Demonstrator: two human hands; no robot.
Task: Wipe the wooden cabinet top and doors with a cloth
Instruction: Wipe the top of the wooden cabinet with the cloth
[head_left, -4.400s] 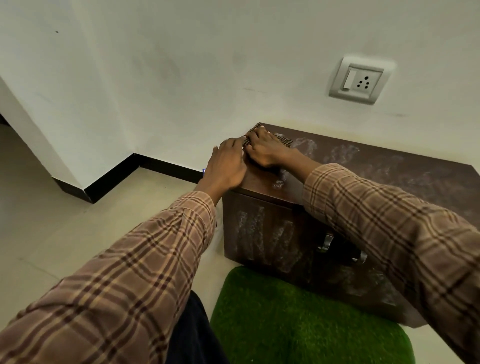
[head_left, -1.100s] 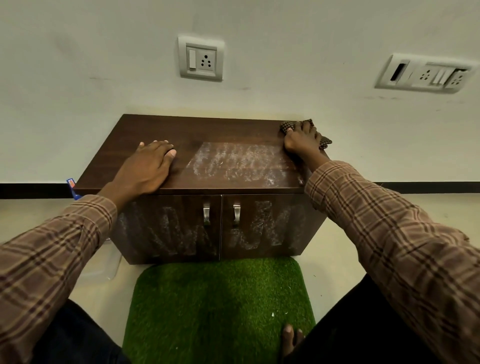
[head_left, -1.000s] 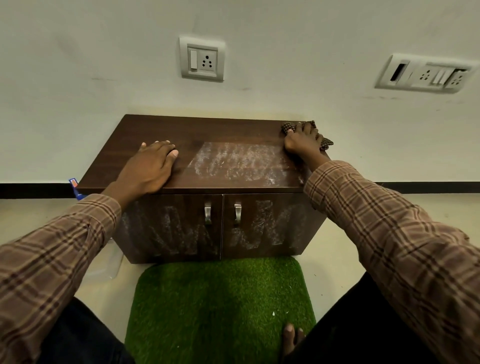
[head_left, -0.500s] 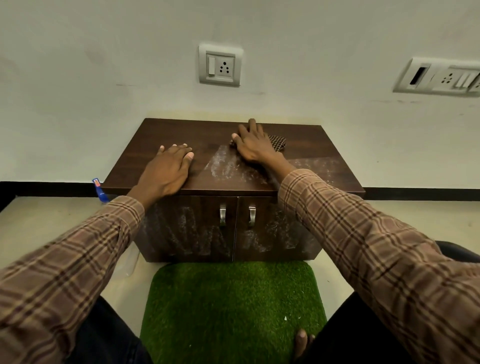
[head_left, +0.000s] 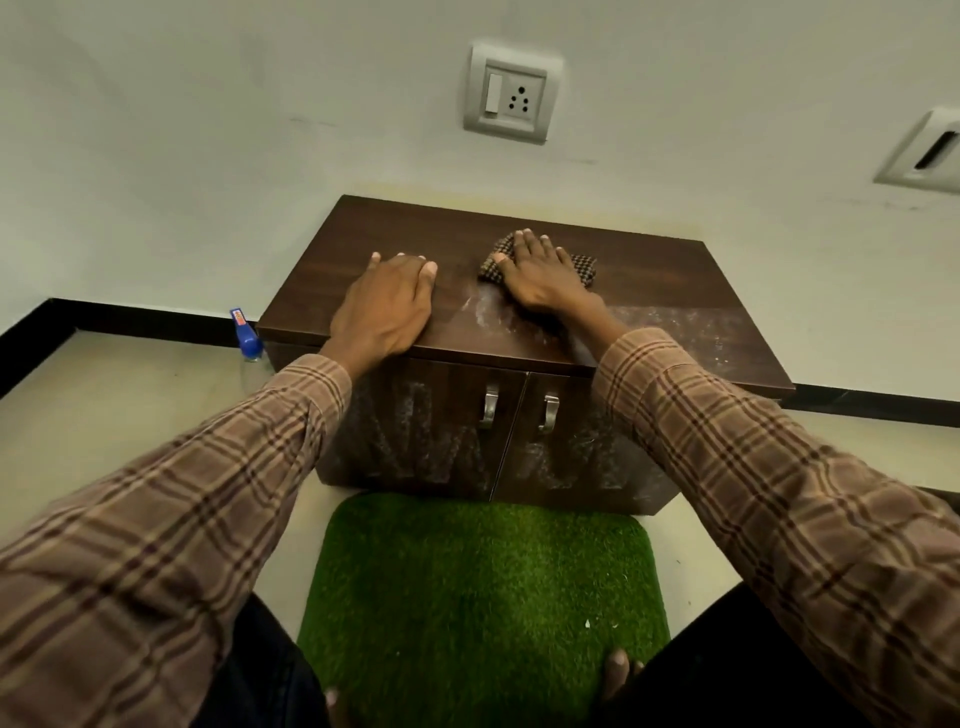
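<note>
Evidently to steady the cabinet top (head_left: 649, 270), the left hand (head_left: 387, 306) lies flat, fingers together, while the right hand (head_left: 540, 273), fingers spread, presses the cloth (head_left: 582, 267) against remaining dust.

Cabinet (head_left: 395, 244) of dark wood-grain laminate, faintly glossy where bare and dulled by chalky white smears on top and doors, with brushed metal handles (head_left: 489, 406); checked woven cloth (head_left: 583, 266); shaggy green artificial-grass mat (head_left: 478, 597); matt painted wall (head_left: 208, 130); smooth plastic socket plate (head_left: 511, 93).
</note>
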